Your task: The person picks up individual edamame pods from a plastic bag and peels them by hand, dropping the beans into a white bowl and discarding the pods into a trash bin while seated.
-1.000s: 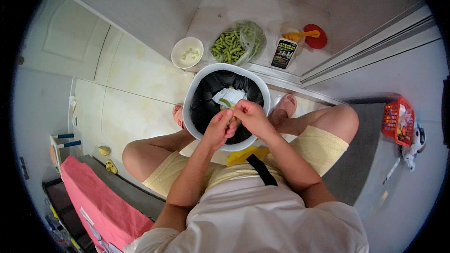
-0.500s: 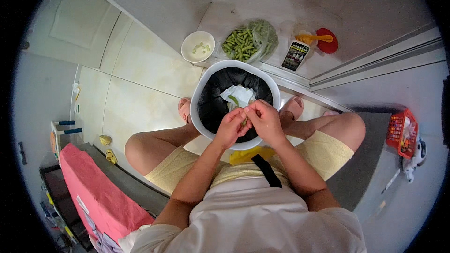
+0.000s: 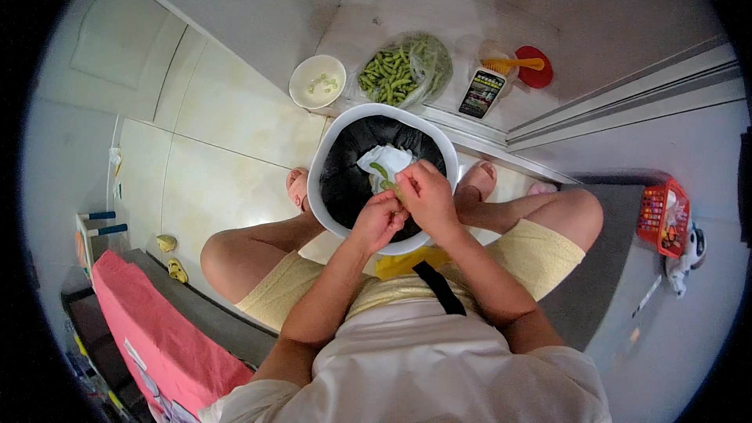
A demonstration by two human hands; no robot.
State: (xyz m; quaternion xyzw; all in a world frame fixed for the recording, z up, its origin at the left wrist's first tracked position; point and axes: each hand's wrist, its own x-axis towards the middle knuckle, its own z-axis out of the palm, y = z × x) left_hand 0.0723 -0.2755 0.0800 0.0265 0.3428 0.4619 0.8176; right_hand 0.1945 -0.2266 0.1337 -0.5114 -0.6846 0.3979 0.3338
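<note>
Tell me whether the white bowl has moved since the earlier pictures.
No: the white bowl keeps its place left of the bag of green pods.

Left hand (image 3: 379, 220) has dipped its fingertips a bit toward the near rim of the white bin (image 3: 314, 180), so they're not level with the right hand's (image 3: 428, 199) anymore. Also, green pod (image 3: 398, 193) now peeks out between them, over the bin.

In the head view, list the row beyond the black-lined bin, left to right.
White bowl with shelled green beans → clear plastic bag of green soybean pods → white bottle with a dark label → red disc.
</note>
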